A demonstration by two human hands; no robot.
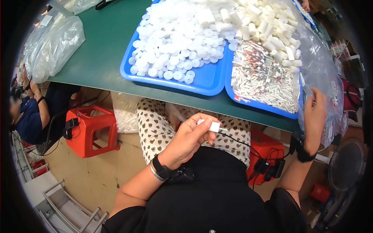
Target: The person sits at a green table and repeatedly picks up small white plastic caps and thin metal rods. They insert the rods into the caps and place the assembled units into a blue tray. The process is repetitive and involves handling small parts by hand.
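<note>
My left hand [190, 136] is closed around a small white cylinder [214, 126] above my lap. A thin pale pin sticks out of the cylinder's right end. At the right, my right hand [316, 106] is raised beside the corner of the right blue tray [268, 110], in front of a clear plastic bag [319, 72]. Its fingers look loosely bent and apart, with nothing visible in them. Many small white pieces with thin metal pins [262, 79] fill the near part of that tray. Thicker white cylinders [272, 33] are heaped behind them.
A second blue tray [210, 79] holds translucent white discs [171, 50]. Both trays rest on a green table [99, 64]. Another clear bag [58, 48] lies at the left. Red stools [91, 130], a black fan [345, 163] and a co-worker [33, 116] are around.
</note>
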